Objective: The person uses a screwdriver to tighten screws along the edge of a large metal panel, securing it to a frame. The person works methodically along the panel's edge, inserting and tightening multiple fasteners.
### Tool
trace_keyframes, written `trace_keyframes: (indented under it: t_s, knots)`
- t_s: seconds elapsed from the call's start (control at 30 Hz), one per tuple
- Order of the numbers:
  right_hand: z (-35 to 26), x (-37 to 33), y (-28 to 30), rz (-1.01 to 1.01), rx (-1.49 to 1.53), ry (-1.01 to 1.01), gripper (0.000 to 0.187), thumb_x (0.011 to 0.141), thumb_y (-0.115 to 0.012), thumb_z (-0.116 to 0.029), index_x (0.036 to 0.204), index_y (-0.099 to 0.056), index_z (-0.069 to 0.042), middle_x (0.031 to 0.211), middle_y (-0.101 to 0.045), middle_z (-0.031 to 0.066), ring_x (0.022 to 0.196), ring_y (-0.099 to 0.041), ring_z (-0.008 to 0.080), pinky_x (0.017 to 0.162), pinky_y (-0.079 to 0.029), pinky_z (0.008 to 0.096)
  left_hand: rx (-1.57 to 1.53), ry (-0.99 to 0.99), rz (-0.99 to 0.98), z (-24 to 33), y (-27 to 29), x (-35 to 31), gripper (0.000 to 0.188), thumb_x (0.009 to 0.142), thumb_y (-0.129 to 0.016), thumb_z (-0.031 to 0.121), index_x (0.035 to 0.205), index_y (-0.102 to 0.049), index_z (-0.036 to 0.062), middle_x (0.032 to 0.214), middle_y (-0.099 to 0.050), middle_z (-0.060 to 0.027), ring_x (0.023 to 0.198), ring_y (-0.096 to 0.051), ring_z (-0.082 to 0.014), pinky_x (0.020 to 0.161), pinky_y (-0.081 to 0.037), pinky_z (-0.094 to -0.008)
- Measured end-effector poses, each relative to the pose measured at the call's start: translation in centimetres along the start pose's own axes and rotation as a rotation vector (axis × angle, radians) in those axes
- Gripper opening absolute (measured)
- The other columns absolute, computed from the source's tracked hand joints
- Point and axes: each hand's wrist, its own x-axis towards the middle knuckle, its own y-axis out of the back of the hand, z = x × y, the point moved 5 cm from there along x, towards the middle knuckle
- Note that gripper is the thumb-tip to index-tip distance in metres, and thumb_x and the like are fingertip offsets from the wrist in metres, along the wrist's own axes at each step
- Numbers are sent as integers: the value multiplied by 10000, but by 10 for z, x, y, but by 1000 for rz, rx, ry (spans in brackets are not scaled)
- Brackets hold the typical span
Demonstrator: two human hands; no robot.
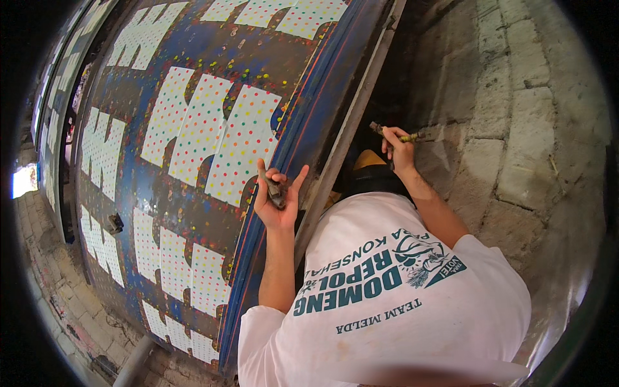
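My left hand (277,203) is raised palm up at the right edge of a long dark, paint-speckled board (148,193). Its middle fingers curl over a small dirty grey lump (276,193), too unclear to name, while the forefinger and thumb stick out. To the right, beyond the board's edge, my right hand (400,151) grips a slim paintbrush-like tool (412,137) with a yellow-stained handle. On the board lie rows of white cut pieces with coloured dots; the closest to my left hand is a dotted piece (242,145).
A metal rail (351,129) runs along the board's right side. Past it lies a floor of worn grey blocks (516,174). A small dark object (115,223) sits on the board's left part. Another board (55,142) with white pieces stands farther left.
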Motion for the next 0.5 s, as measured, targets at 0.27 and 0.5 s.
trace_keyframes:
  t_s: [0.27, 0.5]
  knots:
    - [-48, 123, 21, 80, 443, -133, 372, 1031, -696, -314, 743, -542, -136, 530, -419, -29, 465, -449, 123, 662, -497, 239, 94, -98, -80, -35, -30, 50, 129, 1002, -713, 161, 1129, -697, 157, 925, -739, 21, 1259, -662, -238, 1262, -225, -732]
    - [-75, 249, 67, 33, 489, -307, 561, 1001, -724, -336, 532, -465, -169, 513, -479, -25, 493, -525, 121, 586, -495, 190, 392, -100, 40, -107, -45, 148, 303, 1084, -614, 223, 1369, -558, 136, 974, -640, -34, 808, -653, -157, 1216, -375, -658]
